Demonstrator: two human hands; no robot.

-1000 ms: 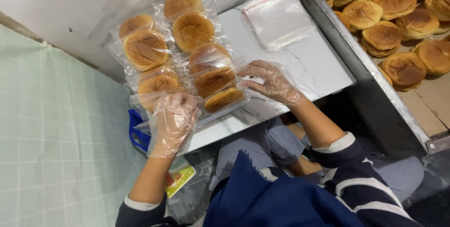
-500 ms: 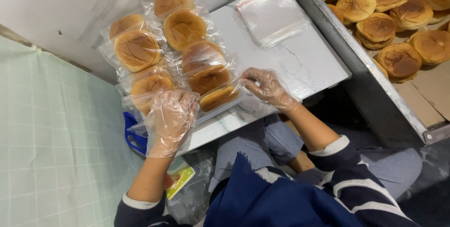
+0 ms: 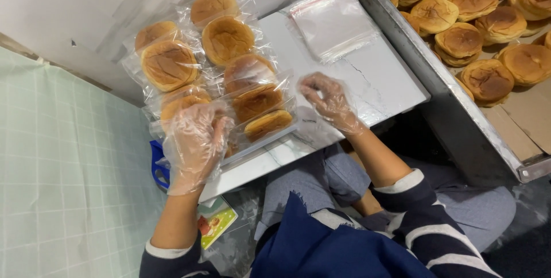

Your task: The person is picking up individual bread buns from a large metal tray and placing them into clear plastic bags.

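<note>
Resting flat on the near end of the pile of bagged buns (image 3: 229, 77), the left hand (image 3: 192, 140) in its loose clear glove has its fingers spread over a wrapped bun at the table's front edge, pressing rather than gripping; it sat in the same spot a second ago. What has changed is the right hand (image 3: 330, 103): a second ago it lay against the lowest bagged buns, and now it has drawn off to the right onto the bare white table (image 3: 396, 77), fingers curled with thumb and fingertips pinched together, though I cannot tell whether a thin film is caught between them. That leaves the pile steadied by one hand only, with the other freed and nearer the stack of empty clear bags (image 3: 333, 20) lying at the far side of the table. Beyond the table's right edge a metal tray (image 3: 436, 88) holds many unwrapped buns (image 3: 488, 25), well apart from both hands. A blue object (image 3: 158, 166) shows under the table's left corner and a small colourful card (image 3: 215, 220) lies on the floor below. Nothing lies between the right hand and the empty bags.
</note>
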